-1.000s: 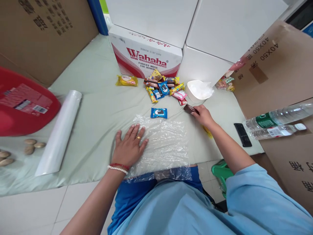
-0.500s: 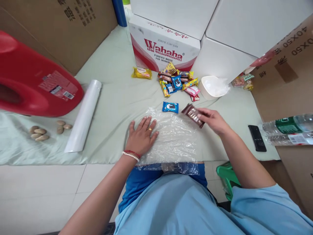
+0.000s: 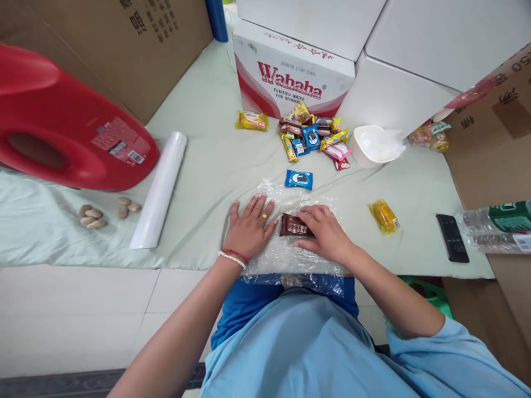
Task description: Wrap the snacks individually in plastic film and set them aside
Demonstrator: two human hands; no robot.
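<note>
A sheet of clear plastic wrap (image 3: pixel 286 254) lies on the pale green cloth in front of me. My left hand (image 3: pixel 250 226) rests flat on its left part, fingers spread. My right hand (image 3: pixel 326 235) lies over a brown snack packet (image 3: pixel 291 225) in the middle of the wrap, fingers bent down on it. A blue cookie packet (image 3: pixel 298 179) sits just past the wrap's far edge. A pile of several small snack packets (image 3: pixel 311 138) lies farther back.
A Wahaha carton (image 3: pixel 290 83) and white boxes stand at the back. A white bowl (image 3: pixel 367 146), yellow packets (image 3: pixel 384 215), a black remote (image 3: pixel 452 237) and water bottles (image 3: pixel 498 224) are on the right. A wrap roll (image 3: pixel 160 188), nuts (image 3: pixel 93 215) and a red jug (image 3: pixel 62 132) are left.
My right hand carried the brown packet from near the bowl to the middle of the plastic wrap and set it down. The left hand stayed flat on the wrap.
</note>
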